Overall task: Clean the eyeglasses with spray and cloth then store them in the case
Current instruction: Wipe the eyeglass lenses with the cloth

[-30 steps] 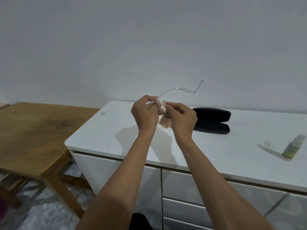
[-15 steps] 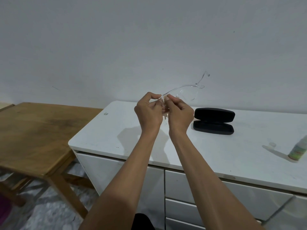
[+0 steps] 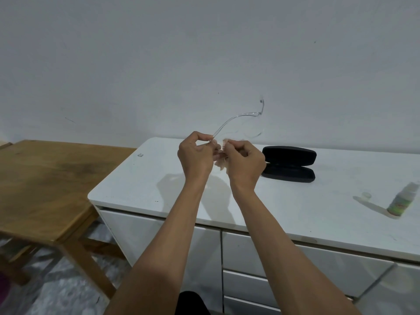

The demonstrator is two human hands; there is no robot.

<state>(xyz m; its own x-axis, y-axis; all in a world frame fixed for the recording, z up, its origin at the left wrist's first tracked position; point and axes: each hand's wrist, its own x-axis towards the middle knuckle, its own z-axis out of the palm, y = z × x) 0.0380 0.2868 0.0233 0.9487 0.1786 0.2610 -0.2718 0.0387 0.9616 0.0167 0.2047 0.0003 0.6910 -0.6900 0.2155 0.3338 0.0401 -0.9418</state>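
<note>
Clear-framed eyeglasses (image 3: 238, 118) are held up in the air above the white cabinet top (image 3: 295, 208). My left hand (image 3: 196, 156) pinches their near end. My right hand (image 3: 244, 163) is closed on a pale cloth (image 3: 221, 163) pressed against the glasses between the two hands. The far temple of the glasses sticks up against the wall. A black glasses case (image 3: 288, 164) lies open on the cabinet just right of my right hand. A small spray bottle (image 3: 403, 200) with a green label stands at the far right, its clear cap (image 3: 366, 195) beside it.
A wooden table (image 3: 45, 185) stands to the left of the cabinet, lower than its top. White drawers (image 3: 261, 264) face me below the cabinet top. A plain wall rises behind. The floor at lower left is patterned grey.
The glasses have tilted so the far temple points higher. My hands have drawn slightly apart, and the cloth shows between them again.
</note>
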